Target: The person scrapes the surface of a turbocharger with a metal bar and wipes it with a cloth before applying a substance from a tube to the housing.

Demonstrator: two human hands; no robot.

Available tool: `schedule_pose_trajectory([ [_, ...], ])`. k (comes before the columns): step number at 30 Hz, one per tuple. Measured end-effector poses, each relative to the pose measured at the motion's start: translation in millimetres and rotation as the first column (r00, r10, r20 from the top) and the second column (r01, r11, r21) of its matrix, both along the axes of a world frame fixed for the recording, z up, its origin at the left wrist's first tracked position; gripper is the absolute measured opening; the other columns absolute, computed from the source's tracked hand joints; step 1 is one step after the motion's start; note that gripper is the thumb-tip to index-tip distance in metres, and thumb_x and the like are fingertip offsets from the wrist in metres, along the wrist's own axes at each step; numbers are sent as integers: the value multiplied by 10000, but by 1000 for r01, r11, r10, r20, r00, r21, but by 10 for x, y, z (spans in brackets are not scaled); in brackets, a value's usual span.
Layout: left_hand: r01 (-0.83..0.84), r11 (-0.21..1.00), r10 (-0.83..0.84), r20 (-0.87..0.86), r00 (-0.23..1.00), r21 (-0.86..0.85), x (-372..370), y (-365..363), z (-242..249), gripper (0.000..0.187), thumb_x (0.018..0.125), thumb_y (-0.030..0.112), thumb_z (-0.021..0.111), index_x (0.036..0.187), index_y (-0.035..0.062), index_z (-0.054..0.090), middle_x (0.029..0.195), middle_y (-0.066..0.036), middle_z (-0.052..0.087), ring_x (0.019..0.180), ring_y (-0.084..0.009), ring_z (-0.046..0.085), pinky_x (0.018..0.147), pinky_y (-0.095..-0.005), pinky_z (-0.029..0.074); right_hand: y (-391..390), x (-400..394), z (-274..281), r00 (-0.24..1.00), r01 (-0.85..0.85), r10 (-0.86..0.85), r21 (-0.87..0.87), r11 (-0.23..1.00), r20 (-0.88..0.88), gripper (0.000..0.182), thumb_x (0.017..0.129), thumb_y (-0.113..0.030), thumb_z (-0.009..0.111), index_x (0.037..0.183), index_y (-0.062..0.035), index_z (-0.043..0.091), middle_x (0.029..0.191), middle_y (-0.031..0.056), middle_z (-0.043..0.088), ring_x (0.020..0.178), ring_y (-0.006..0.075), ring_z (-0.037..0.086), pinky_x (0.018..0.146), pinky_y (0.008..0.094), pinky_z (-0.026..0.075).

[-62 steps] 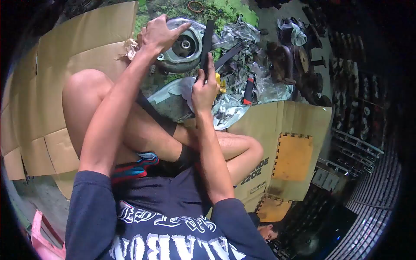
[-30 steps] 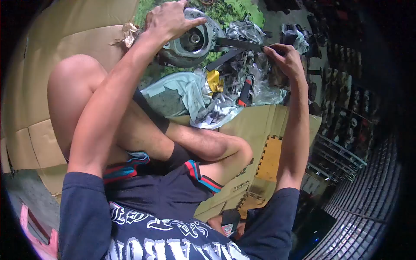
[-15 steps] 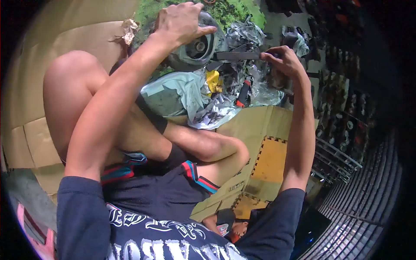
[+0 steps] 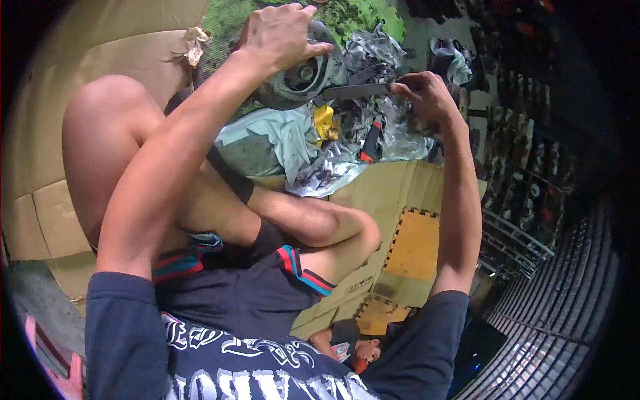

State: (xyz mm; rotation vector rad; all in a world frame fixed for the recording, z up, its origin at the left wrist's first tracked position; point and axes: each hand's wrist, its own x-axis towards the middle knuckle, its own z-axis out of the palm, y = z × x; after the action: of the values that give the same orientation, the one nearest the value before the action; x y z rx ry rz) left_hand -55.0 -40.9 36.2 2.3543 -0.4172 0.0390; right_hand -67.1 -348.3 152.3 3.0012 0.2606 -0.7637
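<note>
My left hand (image 4: 279,39) reaches over a round, greyish metal part (image 4: 283,93) with a hollow centre, fingers curled over its far side and thumb stretched along the top. In my right hand (image 4: 427,95), pinched at one end between thumb and fingers, is a flat dark file (image 4: 357,92). The file's far end overlaps the metal part's right edge and tilts slightly down toward me. A grey-green cloth (image 4: 293,137) and a yellow wrapper (image 4: 325,123) lie just below the part. A black and red handled tool (image 4: 372,141) rests on crumpled plastic (image 4: 331,172) nearby.
Under the part is a worn green mat (image 4: 373,17). Cardboard sheets (image 4: 120,57) cover the floor around my bent legs, with orange foam mats (image 4: 412,243) to the right. Racks of parts (image 4: 527,167) and a slatted shutter (image 4: 553,293) stand farther right. Another person (image 4: 343,340) is behind me.
The file has moved slightly left and down, its far end now angled lower across the part's edge, and my right hand has shifted left with it. My left hand stays put.
</note>
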Motion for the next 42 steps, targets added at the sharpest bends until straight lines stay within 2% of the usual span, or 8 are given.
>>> schedule_pose_trajectory([
  [10,-9,998,7,45,999,54,-60,18,12,550,832,566,772,1100,91,695,1068,-148,705,1021,-338,710,872,-458,575,-226,87,-231,992,-106,99,80,991,79,602,864,-572,776,1102,-19,780,906,180,765,846,314,736,802,429,571],
  [15,33,999,-35,52,998,36,-49,-49,-42,562,823,559,785,1116,88,689,1075,-146,701,982,-343,719,841,-458,583,-102,246,-77,993,15,-12,30,999,-118,599,849,-583,783,1070,-27,793,878,170,767,858,281,742,804,437,562],
  [16,-13,994,8,44,999,106,-48,-83,-49,558,820,544,793,1119,86,684,1067,-145,703,963,-351,721,832,-459,585,-84,250,-69,993,-16,19,30,999,-112,456,900,-473,780,1073,-51,800,845,129,753,752,227,666,749,402,532],
  [23,53,992,-54,8,999,115,-84,-90,88,568,805,541,806,1111,81,674,1042,-132,700,962,-337,721,822,-459,589,142,453,-111,990,-103,93,-89,991,-107,492,870,-505,787,1016,-35,792,857,149,753,776,277,690,761,422,536],
  [25,61,994,-65,46,997,96,-106,-48,113,586,910,607,674,1170,82,705,1109,-177,721,1047,-374,705,890,-466,567,180,417,-287,976,-172,159,-80,982,-146,507,868,-544,751,1019,-61,790,853,143,744,805,297,690,779,448,523],
  [28,-10,986,-21,183,983,166,-108,-178,-99,675,844,670,717,1232,119,666,1118,-84,732,1005,-279,747,825,-425,615,226,461,-380,944,-319,303,-136,938,-127,508,839,-551,773,1024,-78,793,873,154,746,843,334,709,774,457,518],
  [37,36,977,-78,192,978,211,-160,-221,-120,654,828,639,741,1179,95,645,1070,-77,700,908,-317,746,755,-431,622,285,515,-258,977,-112,71,-200,973,-203,659,771,-647,798,969,-19,773,914,173,750,898,339,728,836,468,535],
  [42,42,978,-88,224,971,204,-137,-193,-78,670,834,649,729,1216,106,642,1068,-77,693,906,-316,743,746,-436,614,229,383,-438,972,-175,152,-120,977,-177,675,763,-654,804,1022,-32,776,963,183,756,938,355,732,843,484,556],
])
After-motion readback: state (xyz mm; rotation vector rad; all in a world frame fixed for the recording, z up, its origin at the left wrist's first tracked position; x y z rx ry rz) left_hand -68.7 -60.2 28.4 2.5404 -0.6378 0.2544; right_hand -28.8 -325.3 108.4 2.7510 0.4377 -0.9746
